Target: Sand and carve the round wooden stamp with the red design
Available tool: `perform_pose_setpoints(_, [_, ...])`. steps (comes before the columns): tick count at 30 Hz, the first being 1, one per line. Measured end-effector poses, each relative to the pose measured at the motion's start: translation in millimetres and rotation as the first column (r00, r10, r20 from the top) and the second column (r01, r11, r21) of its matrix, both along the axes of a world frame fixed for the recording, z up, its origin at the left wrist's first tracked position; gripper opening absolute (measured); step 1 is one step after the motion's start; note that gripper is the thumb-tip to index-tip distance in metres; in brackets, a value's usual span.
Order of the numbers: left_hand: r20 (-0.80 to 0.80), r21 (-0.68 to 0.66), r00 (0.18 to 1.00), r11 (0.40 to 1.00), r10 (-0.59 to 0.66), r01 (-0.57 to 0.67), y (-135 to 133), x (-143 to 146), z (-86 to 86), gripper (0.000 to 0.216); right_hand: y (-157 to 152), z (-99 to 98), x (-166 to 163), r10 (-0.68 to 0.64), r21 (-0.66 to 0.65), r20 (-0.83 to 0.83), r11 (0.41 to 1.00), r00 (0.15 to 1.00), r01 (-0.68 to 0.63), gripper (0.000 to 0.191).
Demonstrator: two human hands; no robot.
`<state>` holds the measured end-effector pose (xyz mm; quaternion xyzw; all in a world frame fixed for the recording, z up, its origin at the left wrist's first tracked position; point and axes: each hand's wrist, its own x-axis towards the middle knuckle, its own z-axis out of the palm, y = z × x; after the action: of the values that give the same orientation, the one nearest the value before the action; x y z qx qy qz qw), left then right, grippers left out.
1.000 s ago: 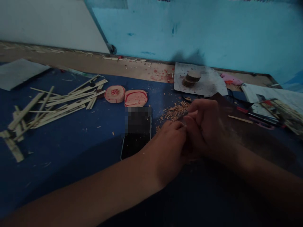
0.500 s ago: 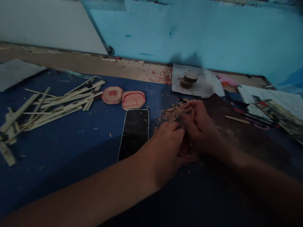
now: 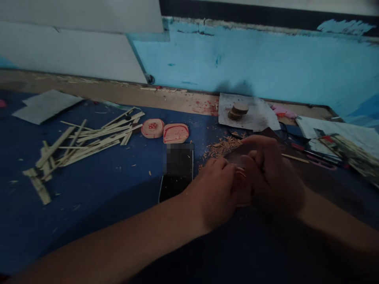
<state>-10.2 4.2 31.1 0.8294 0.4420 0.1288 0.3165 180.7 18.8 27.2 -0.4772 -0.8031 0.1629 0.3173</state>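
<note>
My left hand (image 3: 214, 191) and my right hand (image 3: 274, 177) are pressed together over a dark brown sheet (image 3: 322, 179) on the blue mat (image 3: 103, 189). Both have their fingers curled. Between them shows a small pinkish piece (image 3: 241, 179) with red marks, pinched by the left fingers. What the right fingers grip is hidden. A black phone (image 3: 177, 173) lies flat just left of my left hand. A scatter of wood shavings (image 3: 220, 146) lies right behind the hands.
Two red-painted wooden slices (image 3: 152, 128) (image 3: 175, 133) lie behind the phone. A pile of pale sticks (image 3: 89, 138) spreads at left. Stacked brown discs (image 3: 237, 110) sit on grey paper (image 3: 263, 116). Papers and tools (image 3: 340, 146) clutter the right edge. A blue wall stands behind.
The view has tilted up, so more wall shows. My hands stay joined over the brown sheet; the right fingers have curled lower over the pinkish piece.
</note>
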Motion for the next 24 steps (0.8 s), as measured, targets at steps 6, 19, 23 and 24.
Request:
perform_pose_setpoints(6, [-0.33,0.123,0.923,0.978,0.199,-0.167,23.3,-35.5,28.8,0.03,-2.6,-6.9,5.8,-0.111,0.073,0.009,0.991,0.994,0.11,0.034])
perform_pose_setpoints(19, [-0.629,0.102,0.676,0.902,0.385,-0.419,42.9,-50.6,24.6,0.083,-0.3,-15.9,15.4,-0.154,0.006,-0.047,0.988,0.987,0.154,0.039])
perform_pose_setpoints(23, [-0.636,0.084,0.684,0.912,0.359,-0.4,44.9,-52.4,30.4,0.085,-0.2,-17.8,15.5,-0.141,-0.021,-0.077,0.99,0.987,0.14,0.037])
perform_pose_setpoints(24, [-0.635,0.057,0.696,0.919,0.334,-0.39,46.9,-55.8,34.4,0.087,0.0,-18.1,15.7,-0.147,-0.026,-0.077,0.989,0.986,0.145,0.037])
